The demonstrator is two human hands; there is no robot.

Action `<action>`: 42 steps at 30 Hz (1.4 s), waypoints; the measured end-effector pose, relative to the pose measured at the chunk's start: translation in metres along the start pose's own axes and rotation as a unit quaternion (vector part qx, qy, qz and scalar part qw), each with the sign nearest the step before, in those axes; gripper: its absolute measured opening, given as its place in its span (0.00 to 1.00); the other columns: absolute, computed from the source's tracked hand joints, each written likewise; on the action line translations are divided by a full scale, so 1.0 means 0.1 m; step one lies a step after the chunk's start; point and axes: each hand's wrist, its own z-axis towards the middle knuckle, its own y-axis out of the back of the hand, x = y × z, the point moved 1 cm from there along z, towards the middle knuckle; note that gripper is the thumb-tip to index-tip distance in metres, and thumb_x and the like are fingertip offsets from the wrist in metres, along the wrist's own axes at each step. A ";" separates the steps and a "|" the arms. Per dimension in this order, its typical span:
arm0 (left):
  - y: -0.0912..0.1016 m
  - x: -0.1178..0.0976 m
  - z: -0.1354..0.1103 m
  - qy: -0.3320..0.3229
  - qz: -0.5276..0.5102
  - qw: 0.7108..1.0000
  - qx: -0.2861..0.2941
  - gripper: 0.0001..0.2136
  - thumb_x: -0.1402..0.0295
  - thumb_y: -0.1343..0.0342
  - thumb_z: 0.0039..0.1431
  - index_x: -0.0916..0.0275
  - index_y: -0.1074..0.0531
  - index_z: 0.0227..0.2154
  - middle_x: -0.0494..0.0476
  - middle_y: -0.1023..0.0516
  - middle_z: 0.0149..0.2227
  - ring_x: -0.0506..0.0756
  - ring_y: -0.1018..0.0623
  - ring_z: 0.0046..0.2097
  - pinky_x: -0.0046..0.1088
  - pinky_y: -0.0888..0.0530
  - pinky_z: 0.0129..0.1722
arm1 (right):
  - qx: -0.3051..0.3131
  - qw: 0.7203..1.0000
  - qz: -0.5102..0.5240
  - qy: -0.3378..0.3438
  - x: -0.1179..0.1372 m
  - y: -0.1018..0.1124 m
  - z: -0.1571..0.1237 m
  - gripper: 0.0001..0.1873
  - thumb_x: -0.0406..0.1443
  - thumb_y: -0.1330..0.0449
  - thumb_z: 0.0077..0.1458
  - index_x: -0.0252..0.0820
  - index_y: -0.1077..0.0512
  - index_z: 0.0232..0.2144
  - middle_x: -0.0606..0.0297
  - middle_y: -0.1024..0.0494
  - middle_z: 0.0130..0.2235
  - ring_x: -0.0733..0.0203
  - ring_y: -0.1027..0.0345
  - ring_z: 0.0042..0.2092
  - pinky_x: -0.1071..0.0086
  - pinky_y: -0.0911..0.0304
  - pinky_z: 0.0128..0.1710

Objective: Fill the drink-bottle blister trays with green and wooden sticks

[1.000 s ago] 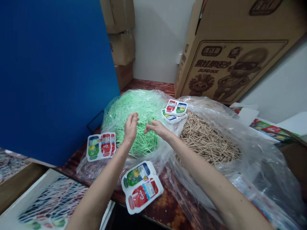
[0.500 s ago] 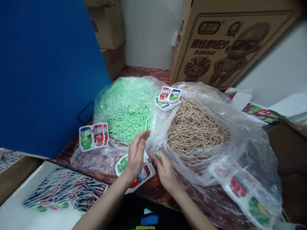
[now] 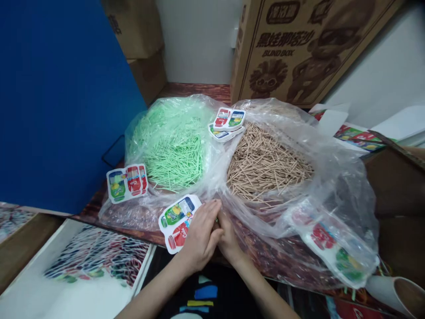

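Over the table's front edge my two hands meet. My left hand (image 3: 202,235) has its fingers straight and close together, laid against the right hand. In my right hand (image 3: 229,239) is a small green item (image 3: 216,219); only a sliver of it shows between the hands. Just left of them lies a white card with printed green and red soda cans (image 3: 177,221), partly covered by my left hand. Behind the hands, light green sticks (image 3: 175,164) and brown sticks (image 3: 268,164) fill two clear plastic bags (image 3: 212,186).
Similar can-printed cards (image 3: 128,182) lie at left, and more cards (image 3: 229,118) rest between the bags. A bagged stack (image 3: 328,243) is at right. A white box of striped packs (image 3: 20,292) stands lower left. Blue panel (image 3: 66,106) and cardboard box (image 3: 282,53) flank the table.
My left hand, raised with fingers stretched out, has come down and right against the right hand. The green item in the right hand is now mostly hidden. The view has shifted slightly.
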 end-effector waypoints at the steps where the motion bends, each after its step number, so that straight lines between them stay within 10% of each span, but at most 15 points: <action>1: 0.01 0.03 -0.01 0.007 0.002 1.000 0.002 0.26 0.68 0.56 0.65 0.57 0.51 0.65 0.63 0.40 0.64 0.61 0.40 0.64 0.47 0.41 0.62 | 0.003 1.000 0.001 -0.003 0.02 0.01 0.00 0.15 0.44 0.51 0.62 0.42 0.32 0.44 0.57 0.25 0.43 0.52 0.33 0.49 0.62 0.38 0.49; 8: 0.41 0.43 -0.10 0.115 0.112 0.978 -0.136 0.13 0.67 0.52 0.64 0.59 0.31 0.49 0.61 0.25 0.48 0.59 0.27 0.51 0.41 0.31 0.51 | 0.021 0.998 -0.021 -0.048 0.15 0.09 -0.03 0.09 0.35 0.51 0.63 0.43 0.31 0.34 0.65 0.26 0.34 0.59 0.30 0.40 0.69 0.39 0.42; 26: 0.61 0.74 -0.21 0.172 0.326 0.928 -0.050 0.17 0.58 0.47 0.58 0.63 0.29 0.46 0.63 0.27 0.40 0.64 0.28 0.42 0.41 0.31 0.43 | 0.012 0.998 -0.016 -0.058 0.08 0.09 -0.06 0.09 0.35 0.49 0.62 0.43 0.29 0.34 0.65 0.25 0.34 0.60 0.31 0.38 0.70 0.39 0.41; 42: 0.79 1.01 -0.02 0.281 0.126 0.950 -0.059 0.10 0.57 0.45 0.51 0.59 0.34 0.25 0.50 0.30 0.27 0.56 0.28 0.32 0.31 0.33 0.33 | 0.017 0.998 -0.011 -0.055 0.11 0.10 -0.03 0.10 0.36 0.48 0.62 0.41 0.28 0.33 0.64 0.24 0.34 0.61 0.30 0.38 0.71 0.38 0.41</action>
